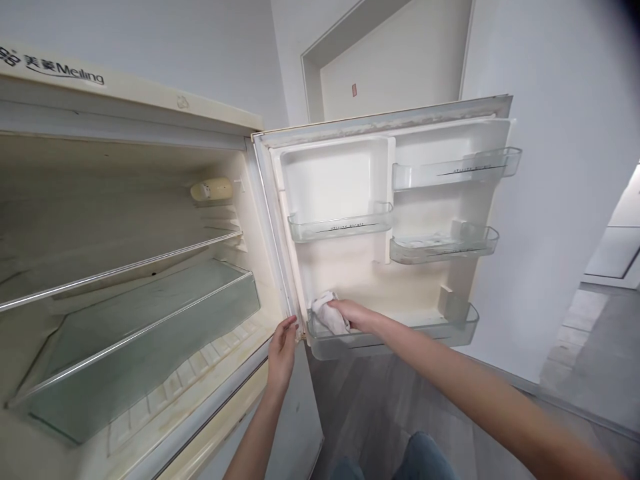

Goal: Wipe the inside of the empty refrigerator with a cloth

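My right hand is closed around a crumpled white cloth. It presses the cloth into the hinge-side end of the lowest clear door bin, against the inner face of the open refrigerator door. At the hinge side, my left hand has its fingers curled together beside the door gasket. What those fingers hold, if anything, is hidden.
Left of the door is the refrigerator compartment, with a glass shelf above a translucent drawer. A lamp cover sits on its side wall. Higher door bins jut out. A wall stands behind the door.
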The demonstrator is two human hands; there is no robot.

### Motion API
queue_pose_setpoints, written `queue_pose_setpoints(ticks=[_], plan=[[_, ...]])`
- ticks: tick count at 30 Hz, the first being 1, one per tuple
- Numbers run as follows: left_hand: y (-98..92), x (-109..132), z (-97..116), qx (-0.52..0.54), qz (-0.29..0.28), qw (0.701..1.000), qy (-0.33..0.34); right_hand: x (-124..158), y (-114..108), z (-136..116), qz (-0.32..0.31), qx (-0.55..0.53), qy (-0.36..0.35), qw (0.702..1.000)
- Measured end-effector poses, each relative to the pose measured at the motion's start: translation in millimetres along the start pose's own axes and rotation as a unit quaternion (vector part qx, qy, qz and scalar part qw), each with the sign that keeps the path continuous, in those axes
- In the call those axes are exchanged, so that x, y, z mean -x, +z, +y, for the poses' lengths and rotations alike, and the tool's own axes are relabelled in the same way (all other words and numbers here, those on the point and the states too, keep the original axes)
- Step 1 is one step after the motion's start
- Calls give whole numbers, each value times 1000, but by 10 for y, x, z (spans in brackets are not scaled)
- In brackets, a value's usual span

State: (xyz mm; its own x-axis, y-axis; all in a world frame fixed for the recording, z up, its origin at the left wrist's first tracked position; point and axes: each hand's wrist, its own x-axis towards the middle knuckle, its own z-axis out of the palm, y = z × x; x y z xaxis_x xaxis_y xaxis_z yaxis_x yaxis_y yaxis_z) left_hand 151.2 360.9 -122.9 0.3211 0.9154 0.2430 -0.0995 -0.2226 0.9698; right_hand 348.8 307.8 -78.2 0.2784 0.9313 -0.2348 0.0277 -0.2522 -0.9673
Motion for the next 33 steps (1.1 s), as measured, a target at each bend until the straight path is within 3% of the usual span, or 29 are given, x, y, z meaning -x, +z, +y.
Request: queue_pose_setpoints(ticks=[3,7,13,19,24,29,33], plan=[[31,-1,-130,-22,-40,999,0,18,146,-15,21,-83,-52,995],[74,28,-331,-46,-41,998,12,108,204,-37,-14,40,-148,988],[103,-6,-400,-83,-8,996,35,211,113,-48,-81,161,-209,961],[165,11,-380,-82,25,994,72,282,93,-52,-153,197,-238,939],[177,23,-385,-91,24,993,70,364,33,-96,-130,286,-188,930],[185,39,-371,-95,28,993,63,479,-235,-52,-111,333,-172,921],[206,50,-360,-100,52,993,46,617,-492,-22,-105,302,-171,932]])
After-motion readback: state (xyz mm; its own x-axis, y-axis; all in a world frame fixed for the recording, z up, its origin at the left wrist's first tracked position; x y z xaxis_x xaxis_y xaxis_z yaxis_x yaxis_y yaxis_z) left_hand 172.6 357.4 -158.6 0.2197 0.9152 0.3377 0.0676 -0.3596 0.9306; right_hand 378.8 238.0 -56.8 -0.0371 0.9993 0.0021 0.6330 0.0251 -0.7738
